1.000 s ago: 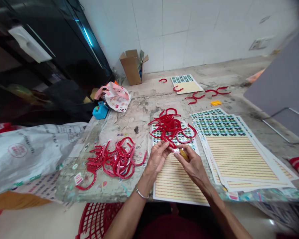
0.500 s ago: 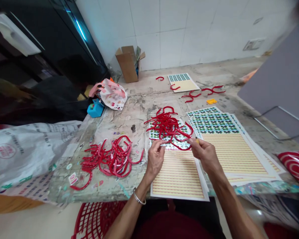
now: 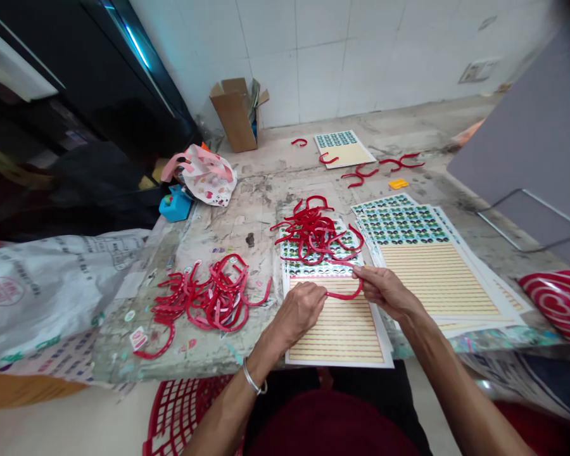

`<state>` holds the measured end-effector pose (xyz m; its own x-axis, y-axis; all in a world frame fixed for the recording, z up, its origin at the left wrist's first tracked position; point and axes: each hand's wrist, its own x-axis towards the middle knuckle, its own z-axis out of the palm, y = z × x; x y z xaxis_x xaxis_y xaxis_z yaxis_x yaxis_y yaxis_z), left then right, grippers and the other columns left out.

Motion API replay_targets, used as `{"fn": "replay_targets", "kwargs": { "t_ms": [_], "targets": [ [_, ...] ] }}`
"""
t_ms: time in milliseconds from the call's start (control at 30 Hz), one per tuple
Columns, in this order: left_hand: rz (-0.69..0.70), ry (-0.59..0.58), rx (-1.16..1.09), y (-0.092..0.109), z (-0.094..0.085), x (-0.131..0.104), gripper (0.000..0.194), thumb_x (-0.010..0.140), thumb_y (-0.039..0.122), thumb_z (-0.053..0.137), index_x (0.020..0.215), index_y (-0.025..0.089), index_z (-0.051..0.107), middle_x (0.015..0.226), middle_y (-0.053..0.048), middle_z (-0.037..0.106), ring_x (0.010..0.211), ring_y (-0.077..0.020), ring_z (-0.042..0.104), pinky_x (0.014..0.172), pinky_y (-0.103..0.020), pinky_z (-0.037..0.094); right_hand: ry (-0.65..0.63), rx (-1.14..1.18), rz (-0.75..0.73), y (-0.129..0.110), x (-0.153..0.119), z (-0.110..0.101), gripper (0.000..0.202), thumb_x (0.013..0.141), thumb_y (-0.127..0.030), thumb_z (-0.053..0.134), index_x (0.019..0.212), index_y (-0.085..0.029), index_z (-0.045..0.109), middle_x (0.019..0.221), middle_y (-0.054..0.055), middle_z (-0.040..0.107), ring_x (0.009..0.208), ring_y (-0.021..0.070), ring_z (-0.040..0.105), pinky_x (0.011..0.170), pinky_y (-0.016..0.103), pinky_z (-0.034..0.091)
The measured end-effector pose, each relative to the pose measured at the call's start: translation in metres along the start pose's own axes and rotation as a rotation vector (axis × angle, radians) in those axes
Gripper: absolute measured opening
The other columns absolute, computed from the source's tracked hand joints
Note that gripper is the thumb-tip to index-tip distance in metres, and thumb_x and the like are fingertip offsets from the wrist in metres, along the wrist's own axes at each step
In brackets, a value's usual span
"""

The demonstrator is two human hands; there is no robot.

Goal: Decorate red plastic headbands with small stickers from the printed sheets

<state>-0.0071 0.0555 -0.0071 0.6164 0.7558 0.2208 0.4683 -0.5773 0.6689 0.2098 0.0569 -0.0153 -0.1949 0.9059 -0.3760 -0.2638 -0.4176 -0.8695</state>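
stained worktop (image 3: 261, 209) holds sticker sheets. left hand (image 3: 300, 308) and right hand (image 3: 382, 288) pinch the ends of a red band (image 3: 344, 295) just above the sheet (image 3: 339, 329); best kept taut and level, clear of the pile (image 3: 316, 234).

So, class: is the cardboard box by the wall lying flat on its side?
No, the cardboard box stands upright against the tiled wall, flaps open at top.

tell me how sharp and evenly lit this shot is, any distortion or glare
Head view: centre sharp, with both hands on a red band over the striped sheet; edges smear and bend wide-angle; soft even light; blue-white glare streaks the dark cabinet.
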Motion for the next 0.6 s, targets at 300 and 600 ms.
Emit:
{"fn": "replay_targets", "kwargs": {
  "t_ms": [300,600],
  "targets": [
    [-0.634,0.653,-0.661,-0.031,0.015,-0.019,0.019,0.081,0.033,0.055,0.077,0.015,0.061,0.070,-0.002,0.062,0.060,-0.0109,0.056,0.061,-0.022,0.046,0.136,-0.709,-0.468,0.023,0.015,0.028,0.021,0.091,-0.040,0.038,0.090,-0.021,0.047,0.065,-0.002,0.046,0.055,0.0111,0.042,0.053,0.024,0.034],
    [-0.723,0.782,-0.684,-0.059,0.038,-0.007,0.019,0.081,0.032,0.051,0.084,0.014,0.058,0.068,-0.003,0.063,0.057,-0.0140,0.063,0.050,-0.023,0.051,-0.028,-1.304,-0.783,0.047,0.078,0.062,0.018,0.092,-0.020,0.036,0.087,-0.019,0.053,0.082,0.004,0.063,0.079,0.0176,0.053,0.075,0.032,0.028]
  ]
}}
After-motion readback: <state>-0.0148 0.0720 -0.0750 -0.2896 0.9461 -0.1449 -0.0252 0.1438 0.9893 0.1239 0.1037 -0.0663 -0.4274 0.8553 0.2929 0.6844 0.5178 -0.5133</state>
